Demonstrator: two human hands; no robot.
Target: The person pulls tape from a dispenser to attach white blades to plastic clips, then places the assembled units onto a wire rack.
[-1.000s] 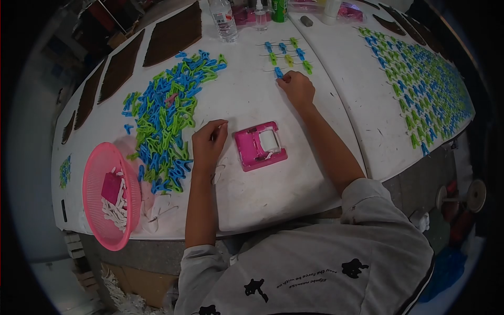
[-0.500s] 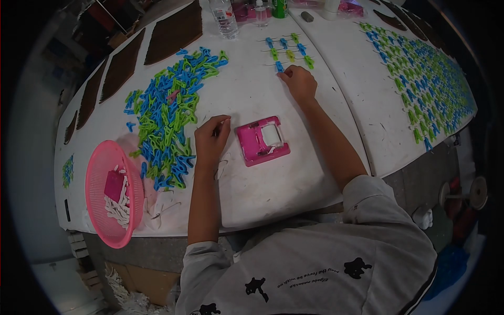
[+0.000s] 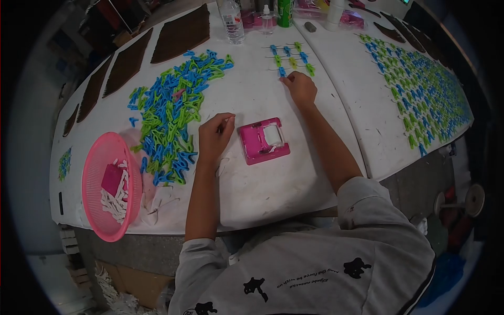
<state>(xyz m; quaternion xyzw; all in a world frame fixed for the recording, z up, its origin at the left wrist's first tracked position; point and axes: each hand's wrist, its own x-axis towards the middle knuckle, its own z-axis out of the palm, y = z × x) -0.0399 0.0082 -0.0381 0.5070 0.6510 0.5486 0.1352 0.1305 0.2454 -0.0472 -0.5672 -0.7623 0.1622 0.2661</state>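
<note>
My right hand (image 3: 301, 90) is closed in a pinch at the lower left of a small group of blue and green clips (image 3: 287, 51) joined by thin strands. Its fingertips touch or nearly touch a blue clip (image 3: 282, 72). Over the table, between the large pile of blue and green clips (image 3: 170, 105) and a pink box with a white roll (image 3: 254, 148), my left hand (image 3: 215, 135) has its thumb and fingertips together. Whatever either hand pinches is too small to make out.
A pink basket (image 3: 88, 184) holding white strips stands at the table's left edge. Dark brown sheets (image 3: 126, 63) lie at the back left. A bottle (image 3: 232, 23) stands behind. Many linked clips (image 3: 425, 89) cover the right table. A pink clip (image 3: 178, 94) lies in the pile.
The camera view has shifted slightly. My right hand sits a little lower relative to the small clip group, and its blue clip shows more fully.
</note>
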